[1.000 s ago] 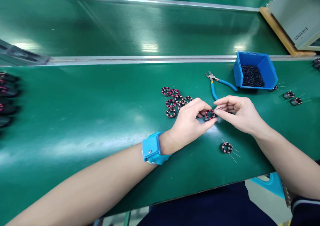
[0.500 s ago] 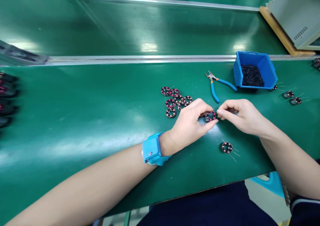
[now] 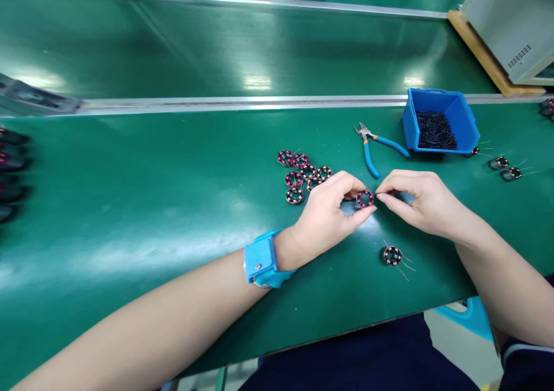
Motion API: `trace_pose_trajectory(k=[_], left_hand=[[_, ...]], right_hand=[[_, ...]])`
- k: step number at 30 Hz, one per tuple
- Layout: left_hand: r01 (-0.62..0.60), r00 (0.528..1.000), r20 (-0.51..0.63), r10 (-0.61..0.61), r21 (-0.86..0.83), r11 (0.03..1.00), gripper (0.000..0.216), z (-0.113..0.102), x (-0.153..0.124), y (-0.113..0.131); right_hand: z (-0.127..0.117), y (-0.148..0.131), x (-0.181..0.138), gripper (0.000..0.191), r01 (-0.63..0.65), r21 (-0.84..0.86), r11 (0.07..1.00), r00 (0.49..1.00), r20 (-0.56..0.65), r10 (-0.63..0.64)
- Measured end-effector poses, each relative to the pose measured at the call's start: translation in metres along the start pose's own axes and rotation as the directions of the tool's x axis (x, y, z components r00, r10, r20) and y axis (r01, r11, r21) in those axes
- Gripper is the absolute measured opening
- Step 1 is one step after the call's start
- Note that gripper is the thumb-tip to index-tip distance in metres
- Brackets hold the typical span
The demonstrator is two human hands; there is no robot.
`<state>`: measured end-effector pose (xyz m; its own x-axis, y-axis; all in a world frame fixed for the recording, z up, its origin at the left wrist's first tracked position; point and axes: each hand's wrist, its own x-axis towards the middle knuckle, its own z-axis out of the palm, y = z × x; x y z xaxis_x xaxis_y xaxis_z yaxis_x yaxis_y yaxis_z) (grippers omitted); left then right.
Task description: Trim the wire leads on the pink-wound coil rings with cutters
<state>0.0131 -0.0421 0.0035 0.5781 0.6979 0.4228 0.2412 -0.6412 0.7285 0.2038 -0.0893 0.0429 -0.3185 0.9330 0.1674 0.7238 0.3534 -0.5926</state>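
My left hand [image 3: 329, 212], with a blue wrist strap [image 3: 262, 259], pinches a small black ring with pink windings [image 3: 364, 198] just above the green table [image 3: 173, 206]. My right hand [image 3: 418, 198] is closed in a pinch at the ring's right side, fingertips touching it; what it grips there is too small to make out. A pile of several similar rings [image 3: 303, 175] lies just left of my left hand. One more ring with thin wire leads [image 3: 392, 255] lies on the table below my hands.
Blue-handled cutters [image 3: 372, 146] lie behind my hands. A blue bin [image 3: 441, 127] of small black parts stands at the back right, with a few wired rings [image 3: 504, 167] beside it. Dark parts [image 3: 11, 172] sit at the left edge. A metal rail [image 3: 216, 104] crosses behind.
My right hand's fingers curled in and closed onto the right side of the ring. My left hand kept the ring almost still.
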Motion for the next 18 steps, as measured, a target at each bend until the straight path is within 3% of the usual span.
trace_pose_trajectory(k=[9, 18], left_hand=[[-0.096, 0.995, 0.008, 0.096, 0.026, 0.995, 0.012, 0.0, -0.001, -0.002], [-0.097, 0.995, -0.015, 0.098, 0.046, 0.994, 0.011, 0.0, -0.004, -0.001]], right_hand=[[0.014, -0.006, -0.002, 0.019, 0.008, -0.122, 0.993, 0.996, -0.083, -0.018], [0.023, -0.012, -0.005, 0.024, -0.056, -0.163, 0.985, 0.998, -0.045, 0.049]])
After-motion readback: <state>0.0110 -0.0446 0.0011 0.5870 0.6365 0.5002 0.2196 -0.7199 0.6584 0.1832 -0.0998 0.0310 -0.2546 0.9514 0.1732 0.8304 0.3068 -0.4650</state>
